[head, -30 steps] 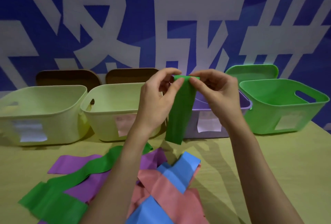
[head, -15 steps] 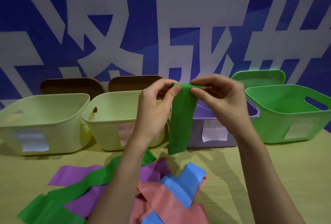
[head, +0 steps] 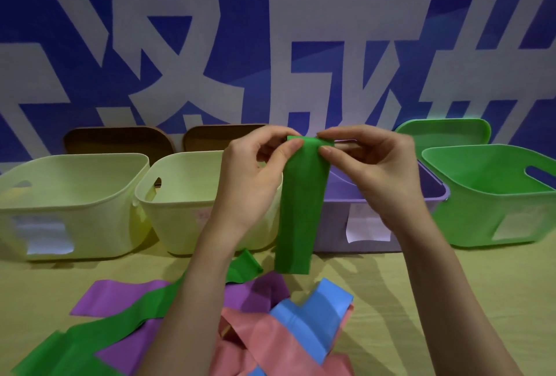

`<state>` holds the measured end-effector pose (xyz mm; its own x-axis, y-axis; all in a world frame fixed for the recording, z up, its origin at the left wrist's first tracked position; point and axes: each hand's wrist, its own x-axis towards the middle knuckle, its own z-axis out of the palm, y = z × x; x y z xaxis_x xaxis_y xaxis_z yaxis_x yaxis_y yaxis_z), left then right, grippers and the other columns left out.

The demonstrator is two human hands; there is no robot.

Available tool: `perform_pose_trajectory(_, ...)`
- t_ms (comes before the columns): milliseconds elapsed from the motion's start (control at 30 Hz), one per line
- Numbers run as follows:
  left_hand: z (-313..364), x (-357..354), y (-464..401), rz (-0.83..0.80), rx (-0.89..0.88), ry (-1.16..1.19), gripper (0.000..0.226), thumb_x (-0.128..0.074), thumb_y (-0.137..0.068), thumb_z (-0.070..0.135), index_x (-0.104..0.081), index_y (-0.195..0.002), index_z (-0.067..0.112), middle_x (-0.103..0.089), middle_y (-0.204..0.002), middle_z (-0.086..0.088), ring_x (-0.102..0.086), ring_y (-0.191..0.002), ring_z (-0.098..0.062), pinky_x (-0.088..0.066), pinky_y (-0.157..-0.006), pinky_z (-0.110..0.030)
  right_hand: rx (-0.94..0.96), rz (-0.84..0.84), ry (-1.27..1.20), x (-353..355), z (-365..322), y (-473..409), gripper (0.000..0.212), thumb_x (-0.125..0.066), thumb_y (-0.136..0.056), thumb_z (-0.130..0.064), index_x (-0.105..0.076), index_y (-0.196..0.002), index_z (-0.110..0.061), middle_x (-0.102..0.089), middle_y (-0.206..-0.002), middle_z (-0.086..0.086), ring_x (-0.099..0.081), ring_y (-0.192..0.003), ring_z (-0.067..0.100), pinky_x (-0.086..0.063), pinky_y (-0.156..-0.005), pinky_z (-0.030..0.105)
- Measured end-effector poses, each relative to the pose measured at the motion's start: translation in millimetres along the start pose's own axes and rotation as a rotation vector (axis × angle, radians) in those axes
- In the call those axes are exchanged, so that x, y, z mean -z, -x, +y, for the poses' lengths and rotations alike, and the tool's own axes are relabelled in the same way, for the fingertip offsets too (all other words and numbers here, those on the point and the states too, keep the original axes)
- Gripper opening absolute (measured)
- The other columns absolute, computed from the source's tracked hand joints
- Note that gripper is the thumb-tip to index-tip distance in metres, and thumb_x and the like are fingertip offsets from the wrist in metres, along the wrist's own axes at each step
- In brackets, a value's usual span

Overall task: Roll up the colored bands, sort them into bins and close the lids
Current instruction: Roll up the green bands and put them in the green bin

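Both hands are sitting lower in view than a second ago, and the green band's free end is now hanging nearer the table.

The left hand (head: 252,183) and right hand (head: 379,174) are each pinching the top edge of the green band (head: 301,210) between thumb and fingers, holding it up in front of the bins with its top edge turned over. The strip is hanging straight down, its lower end just above the table (head: 451,300). Behind it are standing two pale yellow bins (head: 75,195), a purple bin (head: 433,192) and a green bin (head: 493,204), all open, with lids propped against the wall. On the table below are lying another green band (head: 120,324), a purple one (head: 120,294), a pink one (head: 270,342) and a blue one (head: 313,321), overlapping in a loose heap.
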<state>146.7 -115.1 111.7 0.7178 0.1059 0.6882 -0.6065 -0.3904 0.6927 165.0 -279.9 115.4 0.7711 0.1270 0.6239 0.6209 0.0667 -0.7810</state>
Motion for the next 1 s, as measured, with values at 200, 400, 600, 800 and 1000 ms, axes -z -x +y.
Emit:
perform_pose_trajectory(200, 1, 7, -1, -0.063, -0.056, -0.1, 0.018, -0.067, -0.088, 0.018, -0.071, -0.105, 0.015, -0.07, -0.097, 0.004, -0.065, -0.092, -0.01, -0.053, -0.082, -0.027, -0.101, 0.037, -0.02, 0, -2, 0, 0.019, -0.072, -0.078, 0.001, -0.073, -0.096, -0.006, -0.075, -0.082, 0.008, -0.071, -0.076, 0.014, -0.054, -0.073, 0.019)
perform_pose_trajectory(400, 7, 8, 2, -0.016, -0.188, -0.308, 0.018, -0.064, -0.089, 0.019, -0.072, -0.104, 0.014, -0.069, -0.096, 0.002, -0.062, -0.088, -0.008, -0.047, -0.075, -0.012, -0.212, -0.032, -0.085, 3, 0, 1, 0.021, -0.072, -0.078, -0.004, -0.072, -0.099, -0.005, -0.075, -0.089, 0.012, -0.072, -0.084, 0.018, -0.055, -0.075, 0.021)
perform_pose_trajectory(600, 0, 7, -1, -0.018, 0.016, -0.093, 0.015, -0.062, -0.092, 0.019, -0.073, -0.102, 0.016, -0.072, -0.092, 0.008, -0.064, -0.088, -0.002, -0.05, -0.076, -0.02, 0.074, 0.031, 0.198, -6, 2, 2, 0.018, -0.075, -0.079, 0.0, -0.072, -0.094, -0.011, -0.073, -0.088, 0.009, -0.071, -0.073, 0.014, -0.056, -0.074, 0.022)
perform_pose_trajectory(800, 2, 4, 1, -0.07, -0.066, -0.179, 0.017, -0.064, -0.091, 0.018, -0.07, -0.106, 0.015, -0.069, -0.098, 0.005, -0.063, -0.089, -0.009, -0.048, -0.075, -0.015, -0.284, 0.027, -0.152, 0, 1, 2, 0.016, -0.072, -0.078, -0.005, -0.073, -0.094, -0.005, -0.074, -0.088, 0.014, -0.07, -0.084, 0.022, -0.057, -0.075, 0.026)
perform_pose_trajectory(1000, 3, 5, 0, -0.073, 0.179, 0.025, 0.01, -0.062, -0.091, 0.015, -0.071, -0.09, 0.02, -0.066, -0.069, 0.014, -0.057, -0.063, 0.005, -0.043, -0.061, -0.011, 0.034, 0.016, 0.262, -5, 6, 2, 0.016, -0.075, -0.081, -0.005, -0.073, -0.096, -0.01, -0.072, -0.088, 0.008, -0.069, -0.076, 0.014, -0.055, -0.072, 0.02)
